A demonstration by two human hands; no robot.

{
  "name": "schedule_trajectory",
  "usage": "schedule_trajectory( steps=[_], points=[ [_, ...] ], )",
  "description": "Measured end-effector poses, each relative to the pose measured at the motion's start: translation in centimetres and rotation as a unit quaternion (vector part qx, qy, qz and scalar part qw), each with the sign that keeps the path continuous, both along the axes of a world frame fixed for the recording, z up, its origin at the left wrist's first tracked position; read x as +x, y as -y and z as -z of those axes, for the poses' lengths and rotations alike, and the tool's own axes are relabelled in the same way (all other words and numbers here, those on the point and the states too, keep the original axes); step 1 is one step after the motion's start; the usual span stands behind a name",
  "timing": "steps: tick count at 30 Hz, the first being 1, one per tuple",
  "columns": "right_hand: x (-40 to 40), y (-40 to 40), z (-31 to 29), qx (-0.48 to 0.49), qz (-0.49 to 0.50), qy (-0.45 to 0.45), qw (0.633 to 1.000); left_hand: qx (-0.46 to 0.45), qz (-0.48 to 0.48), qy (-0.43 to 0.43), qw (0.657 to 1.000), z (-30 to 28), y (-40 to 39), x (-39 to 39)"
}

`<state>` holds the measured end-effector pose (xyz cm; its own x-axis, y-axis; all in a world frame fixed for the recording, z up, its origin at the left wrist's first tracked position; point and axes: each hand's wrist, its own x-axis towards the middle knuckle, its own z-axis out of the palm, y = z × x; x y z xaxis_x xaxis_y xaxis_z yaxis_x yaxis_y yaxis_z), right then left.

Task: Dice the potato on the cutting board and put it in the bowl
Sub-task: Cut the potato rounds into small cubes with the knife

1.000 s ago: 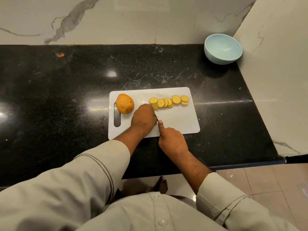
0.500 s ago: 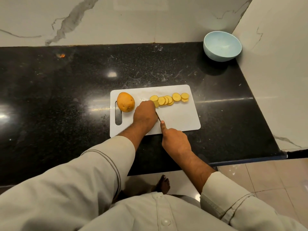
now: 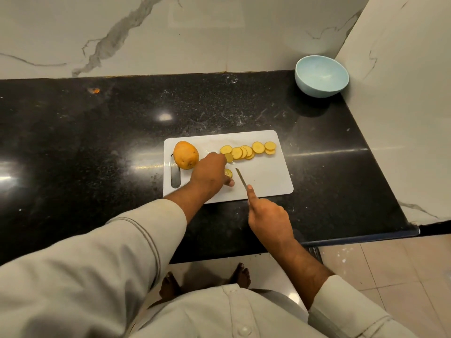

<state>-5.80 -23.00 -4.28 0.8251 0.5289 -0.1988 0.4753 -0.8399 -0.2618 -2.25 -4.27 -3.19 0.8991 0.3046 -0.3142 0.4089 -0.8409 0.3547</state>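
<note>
A white cutting board (image 3: 268,184) lies on the black counter. A whole potato (image 3: 186,154) sits at its left end, and a row of several round potato slices (image 3: 246,151) runs along its far edge. My left hand (image 3: 210,174) curls over a small potato piece (image 3: 228,173), holding it down between fingers and thumb. My right hand (image 3: 268,215) grips a knife by its handle with the index finger along the spine. The blade (image 3: 241,178) points away from me, just right of the piece and apart from it. A light blue bowl (image 3: 321,75) stands empty in the far right corner.
The black stone counter (image 3: 97,142) stretches left of the board. Marble walls close it off at the back and on the right, right beside the bowl. The counter's front edge runs just below my right hand; bare feet and tiled floor show beneath.
The knife has drawn away to the right of my left hand, so its blade now shows in full. My left hand has stayed on the potato piece.
</note>
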Motion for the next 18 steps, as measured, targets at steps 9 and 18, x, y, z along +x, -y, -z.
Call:
schedule_trajectory(
  steps=[9, 18],
  points=[
    [0.8, -0.1, -0.3, 0.024, 0.026, 0.011, 0.999, 0.084, 0.302, -0.048, 0.949, -2.5, -2.4, 1.1],
    [0.9, -0.8, -0.1, -0.004, 0.027, -0.007, 1.0, -0.007, 0.201, -0.053, 0.978, -1.6, -2.7, 1.5]
  ],
)
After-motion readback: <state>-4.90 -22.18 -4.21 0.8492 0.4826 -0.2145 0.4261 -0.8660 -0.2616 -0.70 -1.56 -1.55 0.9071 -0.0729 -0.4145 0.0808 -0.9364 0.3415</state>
